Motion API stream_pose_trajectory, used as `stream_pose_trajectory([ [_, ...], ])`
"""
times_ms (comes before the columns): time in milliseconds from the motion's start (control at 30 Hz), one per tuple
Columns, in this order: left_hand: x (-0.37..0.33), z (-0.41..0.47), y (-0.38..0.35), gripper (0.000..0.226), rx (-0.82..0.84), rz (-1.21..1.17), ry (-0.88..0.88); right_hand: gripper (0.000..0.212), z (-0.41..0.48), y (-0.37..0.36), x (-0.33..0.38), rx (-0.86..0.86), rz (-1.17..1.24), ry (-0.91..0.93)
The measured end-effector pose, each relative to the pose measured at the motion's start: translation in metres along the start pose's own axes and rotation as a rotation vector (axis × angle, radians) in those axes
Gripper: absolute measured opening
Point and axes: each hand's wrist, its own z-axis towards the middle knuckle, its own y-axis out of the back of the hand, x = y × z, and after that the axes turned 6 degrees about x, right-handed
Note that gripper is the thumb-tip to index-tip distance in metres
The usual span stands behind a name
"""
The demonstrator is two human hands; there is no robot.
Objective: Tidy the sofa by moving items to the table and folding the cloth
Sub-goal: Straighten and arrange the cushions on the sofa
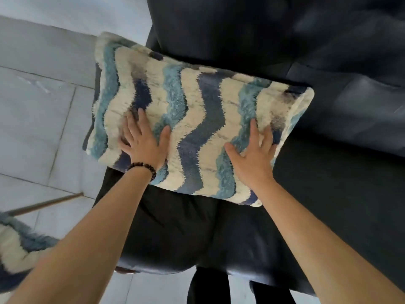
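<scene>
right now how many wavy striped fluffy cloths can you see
2: a folded cloth on the sofa under both flat hands, and another cloth at the lower left edge, mostly cut off.

The sofa (328, 150) runs out of view past the top and right edges, and its backrest is smeared by blur. The folded cloth (197, 128) hides the seat's rear left corner. A second shaggy striped piece (19, 249) is cut off at the left edge, partly behind the left forearm; what it is cannot be told. Both forearms leave the bottom edge.
</scene>
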Motion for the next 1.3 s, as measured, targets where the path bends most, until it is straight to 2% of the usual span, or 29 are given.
stream_pose_trajectory([
  [133, 0.007, 0.032, -0.047, 0.08, 0.004, 0.059, 0.0, 0.08, 0.039, -0.039, -0.027, -0.066, -0.111, 0.093],
  [267, 0.004, 0.045, -0.048, 0.074, 0.005, 0.092, -0.007, 0.063, 0.055, -0.048, -0.037, -0.194, 0.036, 0.155],
  [400, -0.007, 0.035, -0.031, 0.039, -0.106, 0.086, -0.006, 0.027, 0.043, -0.038, -0.038, -0.326, 0.135, 0.217],
  [467, -0.011, 0.024, -0.021, 0.03, -0.211, 0.038, -0.089, 0.022, 0.032, -0.022, -0.038, -0.338, 0.126, 0.236],
  [567, -0.031, -0.009, -0.003, 0.024, -0.322, -0.18, -0.177, 0.022, 0.004, 0.005, -0.048, -0.371, 0.161, 0.311],
  [667, -0.071, -0.063, 0.009, 0.023, -0.354, -0.407, -0.213, 0.024, -0.034, 0.033, -0.076, -0.439, 0.21, 0.236],
  [867, -0.175, -0.167, -0.022, 0.024, -0.157, -0.688, -0.415, 0.019, -0.087, 0.128, -0.158, -0.832, 0.29, 0.204],
  [933, -0.207, -0.189, -0.035, 0.025, -0.107, -0.755, -0.485, 0.033, -0.092, 0.16, -0.181, -0.923, 0.29, 0.235],
  [1000, -0.232, -0.2, -0.045, 0.026, -0.115, -0.795, -0.525, 0.038, -0.089, 0.186, -0.197, -0.981, 0.268, 0.288],
  [1067, -0.244, -0.199, -0.061, 0.017, -0.088, -0.792, -0.53, 0.029, -0.076, 0.2, -0.211, -0.977, 0.254, 0.334],
  [1100, -0.246, -0.193, -0.071, 0.009, -0.038, -0.758, -0.504, 0.017, -0.064, 0.203, -0.22, -0.948, 0.209, 0.325],
  [1133, -0.246, -0.186, -0.08, 0.015, 0.037, -0.711, -0.46, 0.01, -0.052, 0.205, -0.228, -0.875, 0.148, 0.27],
  [1233, -0.235, -0.167, -0.096, 0.048, 0.217, -0.498, -0.362, 0.04, -0.025, 0.205, -0.247, -0.486, 0.051, 0.063],
  [1300, -0.231, -0.158, -0.09, 0.064, 0.128, -0.307, -0.403, 0.052, -0.02, 0.206, -0.249, -0.403, 0.041, -0.013],
])
